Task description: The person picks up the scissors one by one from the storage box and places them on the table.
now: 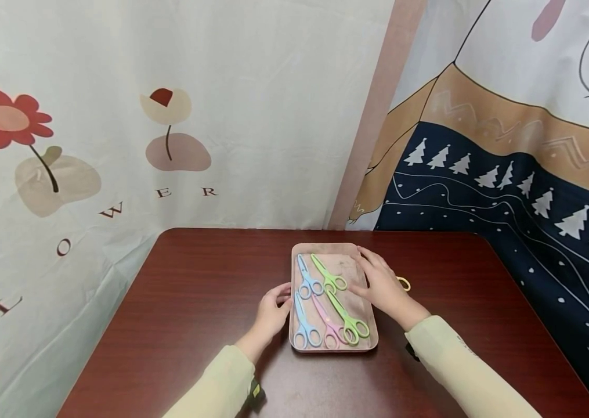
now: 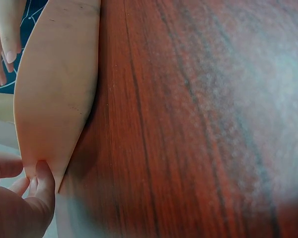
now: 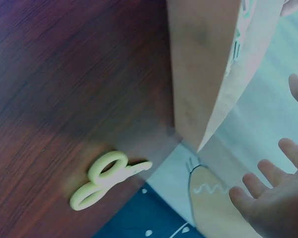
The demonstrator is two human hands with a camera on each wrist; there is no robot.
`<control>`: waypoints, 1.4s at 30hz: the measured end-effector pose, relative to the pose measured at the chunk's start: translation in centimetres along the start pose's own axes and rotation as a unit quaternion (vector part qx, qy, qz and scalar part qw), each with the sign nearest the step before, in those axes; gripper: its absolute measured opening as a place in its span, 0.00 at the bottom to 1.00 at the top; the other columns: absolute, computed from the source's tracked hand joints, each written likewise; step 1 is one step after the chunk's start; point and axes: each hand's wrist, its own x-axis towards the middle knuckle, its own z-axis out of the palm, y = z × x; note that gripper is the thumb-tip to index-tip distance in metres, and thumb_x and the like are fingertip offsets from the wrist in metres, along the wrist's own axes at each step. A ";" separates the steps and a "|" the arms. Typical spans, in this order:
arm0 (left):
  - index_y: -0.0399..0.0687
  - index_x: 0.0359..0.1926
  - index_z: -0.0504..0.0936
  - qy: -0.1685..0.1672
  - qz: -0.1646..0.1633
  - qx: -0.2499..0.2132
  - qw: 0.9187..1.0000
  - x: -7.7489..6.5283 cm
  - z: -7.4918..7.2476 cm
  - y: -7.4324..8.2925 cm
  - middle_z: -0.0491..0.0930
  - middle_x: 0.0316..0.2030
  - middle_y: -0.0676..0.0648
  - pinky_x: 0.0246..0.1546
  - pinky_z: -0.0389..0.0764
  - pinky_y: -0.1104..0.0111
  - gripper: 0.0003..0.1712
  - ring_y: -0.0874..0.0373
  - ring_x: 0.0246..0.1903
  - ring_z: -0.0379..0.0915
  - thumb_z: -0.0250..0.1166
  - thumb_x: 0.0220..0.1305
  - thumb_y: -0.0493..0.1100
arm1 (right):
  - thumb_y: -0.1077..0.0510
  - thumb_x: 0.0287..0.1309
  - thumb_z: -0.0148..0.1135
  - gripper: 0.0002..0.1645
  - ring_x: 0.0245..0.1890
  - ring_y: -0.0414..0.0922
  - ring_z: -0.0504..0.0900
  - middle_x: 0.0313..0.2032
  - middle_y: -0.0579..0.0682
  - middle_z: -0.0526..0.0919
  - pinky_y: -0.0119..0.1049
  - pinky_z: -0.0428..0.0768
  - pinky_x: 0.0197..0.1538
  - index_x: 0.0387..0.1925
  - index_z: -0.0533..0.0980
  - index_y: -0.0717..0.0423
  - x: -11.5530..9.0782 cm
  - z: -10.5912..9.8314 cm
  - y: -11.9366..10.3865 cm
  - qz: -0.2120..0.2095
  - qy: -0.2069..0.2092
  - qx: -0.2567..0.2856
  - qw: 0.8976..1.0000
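Observation:
A shallow pink tray (image 1: 329,248) on the table holds several pairs of toy scissors: an upper blue pair (image 1: 303,270), a lower blue pair (image 1: 302,315), an upper green pair (image 1: 324,269), a lower green pair (image 1: 342,309) and a pink pair (image 1: 322,310). My left hand (image 1: 271,313) is at the tray's left side, its loosely bent fingers right at the wall. Over the right rim, my right hand (image 1: 385,284) spreads its fingers and holds nothing. Beyond it, yellow scissors (image 3: 108,177) lie on the table, partly hidden by that hand in the head view.
The dark red-brown wooden table (image 1: 221,267) ends at a rounded back edge. Behind it hangs a pale curtain (image 1: 273,116) with flower prints. A navy and tan cloth (image 1: 482,174) with white trees hangs at the right.

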 end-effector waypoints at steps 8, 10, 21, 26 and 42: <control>0.35 0.56 0.76 -0.002 0.003 -0.006 1.000 0.0 0.0 0.1 0.79 0.47 0.38 0.47 0.80 0.61 0.21 0.47 0.46 0.79 0.59 0.61 0.30 | 0.47 0.46 0.73 0.48 0.69 0.57 0.57 0.70 0.56 0.57 0.60 0.60 0.66 0.67 0.62 0.48 0.3 0.7 -2.1 -0.010 -0.039 0.015 0.999; 0.35 0.56 0.76 -0.002 0.005 -0.006 1.000 0.1 0.0 0.1 0.79 0.47 0.38 0.47 0.80 0.61 0.21 0.47 0.46 0.79 0.59 0.61 0.30 | 0.46 0.47 0.72 0.47 0.68 0.57 0.58 0.70 0.55 0.57 0.61 0.61 0.65 0.67 0.62 0.47 0.6 1.0 -2.5 -0.009 -0.046 0.011 0.999; 0.35 0.56 0.75 -0.005 0.003 -0.008 1.000 0.1 0.0 0.0 0.79 0.48 0.38 0.47 0.80 0.61 0.21 0.47 0.46 0.79 0.59 0.61 0.30 | 0.45 0.50 0.69 0.46 0.71 0.52 0.55 0.72 0.50 0.54 0.56 0.62 0.67 0.69 0.59 0.45 2.9 2.5 -3.9 0.034 -0.086 0.009 0.996; 0.35 0.57 0.75 -0.006 0.000 -0.006 1.000 0.0 0.0 0.0 0.79 0.48 0.38 0.47 0.80 0.61 0.21 0.47 0.47 0.78 0.59 0.61 0.30 | 0.45 0.51 0.68 0.45 0.71 0.52 0.55 0.71 0.53 0.56 0.54 0.60 0.69 0.69 0.60 0.48 3.9 2.9 -4.2 0.045 -0.095 0.014 0.994; 0.34 0.57 0.75 -0.005 0.005 -0.007 1.000 0.0 -0.1 0.1 0.79 0.47 0.38 0.48 0.80 0.60 0.21 0.47 0.46 0.79 0.59 0.61 0.30 | 0.42 0.50 0.68 0.48 0.68 0.55 0.59 0.69 0.57 0.60 0.52 0.59 0.69 0.69 0.60 0.54 5.9 5.0 -6.1 0.108 -0.112 0.004 0.988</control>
